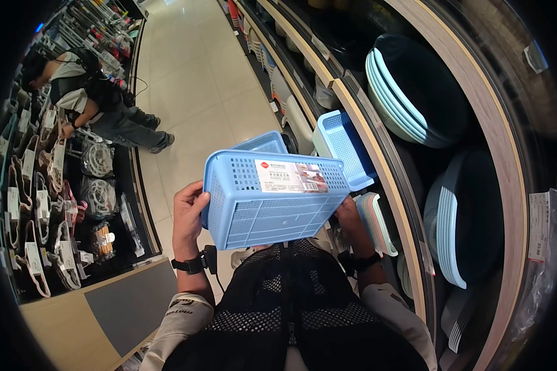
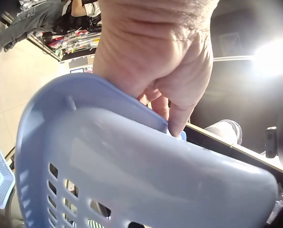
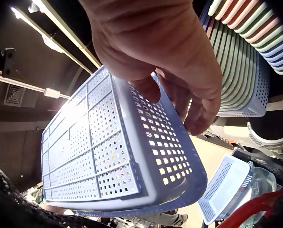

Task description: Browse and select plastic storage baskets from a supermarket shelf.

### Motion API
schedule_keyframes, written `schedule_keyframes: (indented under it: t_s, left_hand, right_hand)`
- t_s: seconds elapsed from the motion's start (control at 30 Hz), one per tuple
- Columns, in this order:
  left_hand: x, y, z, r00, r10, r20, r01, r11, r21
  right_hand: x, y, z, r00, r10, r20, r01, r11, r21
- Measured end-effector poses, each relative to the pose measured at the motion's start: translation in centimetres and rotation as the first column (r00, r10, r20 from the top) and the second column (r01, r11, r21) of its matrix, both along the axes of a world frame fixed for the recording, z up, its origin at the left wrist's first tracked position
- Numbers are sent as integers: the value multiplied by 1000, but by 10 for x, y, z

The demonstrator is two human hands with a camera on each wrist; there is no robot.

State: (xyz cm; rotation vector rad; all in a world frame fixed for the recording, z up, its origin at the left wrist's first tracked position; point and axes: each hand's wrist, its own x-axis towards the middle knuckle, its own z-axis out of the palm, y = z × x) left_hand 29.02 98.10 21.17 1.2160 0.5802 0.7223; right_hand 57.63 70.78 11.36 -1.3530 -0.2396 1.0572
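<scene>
Both hands hold a blue perforated plastic basket (image 1: 284, 213) in front of the torso. It is tipped so that its ribbed underside faces the head camera, and a white product label (image 1: 291, 176) shows on its long side. At one short end, the left hand (image 1: 189, 213) grips the rim, thumb on the near side; the left wrist view shows fingertips right at the rim. The right hand (image 3: 165, 61) grips the opposite end, thumb on the perforated wall and the other fingers round the rim. Behind the held basket, a second blue basket (image 1: 263, 143) is partly hidden.
On the right, shelves carry a light blue basket (image 1: 346, 151), stacked colored baskets (image 1: 377, 226) and nested basins (image 1: 393, 93). Across the tiled aisle (image 1: 185, 74), a person (image 1: 93, 93) leans toward racks of hangers (image 1: 37, 210). A red handle (image 3: 260, 204) shows low in the right wrist view.
</scene>
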Motion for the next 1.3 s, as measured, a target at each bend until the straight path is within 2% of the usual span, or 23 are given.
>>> schedule_keyframes:
  t_s: [0.1, 0.23, 0.4, 0.53, 0.6, 0.67, 0.73, 0.8, 0.93, 1.0, 1.03, 1.1, 1.23, 1.3]
  left_hand:
    - [3, 2, 1, 999, 28, -25, -29, 999, -16]
    - [2, 6, -7, 997, 77, -29, -79, 996, -52]
    - [-3, 15, -18, 981, 189, -44, -193, 977, -92]
    - [-7, 17, -17, 975, 216, -47, -219, 973, -66]
    - [-11, 18, -18, 976, 214, -44, -216, 975, -48]
    - [-24, 25, -24, 989, 144, -32, -140, 985, 104]
    - [-36, 30, -23, 996, 84, -21, -82, 991, 105]
    - [-41, 33, -21, 1000, 25, -10, -23, 994, 106]
    - [-43, 35, -18, 997, -68, 39, 64, 994, 87]
    - [-45, 37, -15, 979, -199, -39, 203, 972, 116]
    - [-42, 35, -13, 979, -199, -39, 203, 972, 116]
    - [-36, 30, -12, 981, -182, -73, 188, 978, 94]
    - [-30, 30, -18, 980, -142, -138, 164, 973, 164]
    - [-26, 29, -18, 961, -78, -264, 138, 966, 219]
  right_hand:
    - [2, 2, 1, 999, 28, -17, -29, 998, -56]
    - [0, 10, 16, 997, 49, -55, -50, 999, -19]
    - [-2, 17, 31, 973, 229, 13, -227, 972, -65]
    - [-3, 22, 29, 974, 226, 4, -225, 973, -58]
    - [-4, 25, 28, 993, 118, -31, -120, 987, -107]
    - [-2, 26, 24, 992, 94, -88, -100, 993, -68]
    - [-1, 26, 30, 987, 71, -147, -76, 997, -31]
    - [0, 25, 38, 965, 170, -198, -167, 985, 35]
    - [1, 23, 32, 960, 151, -235, -145, 989, 41]
    - [7, 20, 29, 946, 246, -212, -244, 969, 36]
    - [8, 20, 28, 946, 246, -212, -244, 969, 36]
    - [7, 22, 28, 967, 211, -143, -227, 968, -105]
    - [7, 21, 42, 968, 179, -178, -204, 970, -133]
    - [-2, 25, 50, 987, 38, -154, -63, 985, -162]
